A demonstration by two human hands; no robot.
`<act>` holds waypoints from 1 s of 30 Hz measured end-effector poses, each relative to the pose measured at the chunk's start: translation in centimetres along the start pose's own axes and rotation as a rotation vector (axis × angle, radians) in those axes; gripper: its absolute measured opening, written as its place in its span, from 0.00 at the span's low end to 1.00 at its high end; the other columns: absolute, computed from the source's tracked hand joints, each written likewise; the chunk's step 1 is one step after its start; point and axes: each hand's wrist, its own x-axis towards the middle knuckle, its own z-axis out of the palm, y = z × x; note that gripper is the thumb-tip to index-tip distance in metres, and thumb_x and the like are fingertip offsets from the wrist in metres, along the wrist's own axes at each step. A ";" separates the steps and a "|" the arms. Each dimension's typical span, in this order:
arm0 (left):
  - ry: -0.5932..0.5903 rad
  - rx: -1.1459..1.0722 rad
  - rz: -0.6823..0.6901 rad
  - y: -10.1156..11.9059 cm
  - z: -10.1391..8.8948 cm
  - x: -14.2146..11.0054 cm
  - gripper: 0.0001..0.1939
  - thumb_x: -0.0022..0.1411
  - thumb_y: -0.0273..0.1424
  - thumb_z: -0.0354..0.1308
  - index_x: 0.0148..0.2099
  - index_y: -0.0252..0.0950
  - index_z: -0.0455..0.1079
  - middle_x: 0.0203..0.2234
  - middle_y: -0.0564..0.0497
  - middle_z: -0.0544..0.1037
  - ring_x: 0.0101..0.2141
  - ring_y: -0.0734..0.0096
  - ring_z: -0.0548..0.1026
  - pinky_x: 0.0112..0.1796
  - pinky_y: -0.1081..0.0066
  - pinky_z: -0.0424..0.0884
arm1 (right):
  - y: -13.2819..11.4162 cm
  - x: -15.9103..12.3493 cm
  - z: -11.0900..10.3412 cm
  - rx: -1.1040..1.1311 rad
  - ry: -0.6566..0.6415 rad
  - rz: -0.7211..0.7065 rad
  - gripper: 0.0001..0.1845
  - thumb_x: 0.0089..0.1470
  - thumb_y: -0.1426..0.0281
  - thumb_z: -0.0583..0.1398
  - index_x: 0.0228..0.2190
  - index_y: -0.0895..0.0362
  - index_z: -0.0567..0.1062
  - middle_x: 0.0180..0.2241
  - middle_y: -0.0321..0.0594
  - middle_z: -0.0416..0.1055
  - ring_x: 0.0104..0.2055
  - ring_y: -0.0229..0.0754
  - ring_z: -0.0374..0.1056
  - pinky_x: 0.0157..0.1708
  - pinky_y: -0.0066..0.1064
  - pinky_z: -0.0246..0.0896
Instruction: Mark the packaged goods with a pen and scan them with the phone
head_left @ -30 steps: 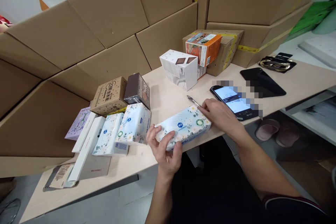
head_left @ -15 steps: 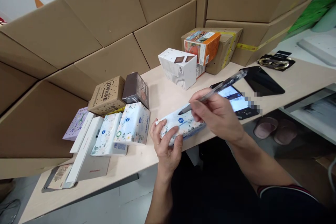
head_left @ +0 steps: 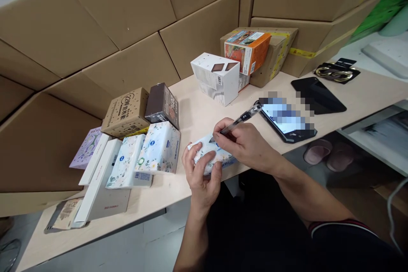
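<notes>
A floral tissue pack [head_left: 205,146] lies near the table's front edge, partly covered by my hands. My left hand [head_left: 203,174] grips its left end, fingers on the top and thumb on the near side. In my right hand [head_left: 244,142] is a clear pen [head_left: 242,119], pinched in a writing hold with its tip at the top face of the pack. Two more tissue packs, one upright [head_left: 161,148] and one beside it [head_left: 126,163], stand to the left of my left hand. A smartphone [head_left: 285,121] with a lit screen lies right of my right hand.
Left on the table [head_left: 153,212] are a brown carton [head_left: 126,112], a dark box [head_left: 162,104], white boxes [head_left: 106,187] and a purple box [head_left: 87,148]. A white box [head_left: 216,78] and an orange box [head_left: 248,51] stand behind. A black tablet-like slab [head_left: 318,95] lies right. Large cartons [head_left: 204,29] wall the back.
My right hand has picked up the pen from the table and brought its tip down to the tissue pack. The left hand keeps its hold. The view has shifted slightly.
</notes>
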 end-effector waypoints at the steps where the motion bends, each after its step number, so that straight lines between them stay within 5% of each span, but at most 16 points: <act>1: -0.001 -0.001 0.000 0.0 0.0 0.0 0.10 0.65 0.32 0.60 0.49 0.41 0.74 0.54 0.43 0.71 0.57 0.55 0.69 0.59 0.46 0.66 | 0.0 0.0 0.0 -0.009 -0.001 -0.002 0.12 0.63 0.69 0.55 0.27 0.56 0.70 0.31 0.33 0.73 0.29 0.32 0.67 0.33 0.27 0.58; 30: 0.009 -0.010 0.030 -0.1 0.1 0.1 0.10 0.65 0.29 0.61 0.49 0.39 0.73 0.54 0.42 0.70 0.57 0.54 0.69 0.58 0.45 0.65 | 0.2 0.3 0.0 -0.126 -0.133 0.049 0.13 0.66 0.65 0.51 0.34 0.57 0.71 0.34 0.37 0.75 0.34 0.35 0.70 0.36 0.28 0.58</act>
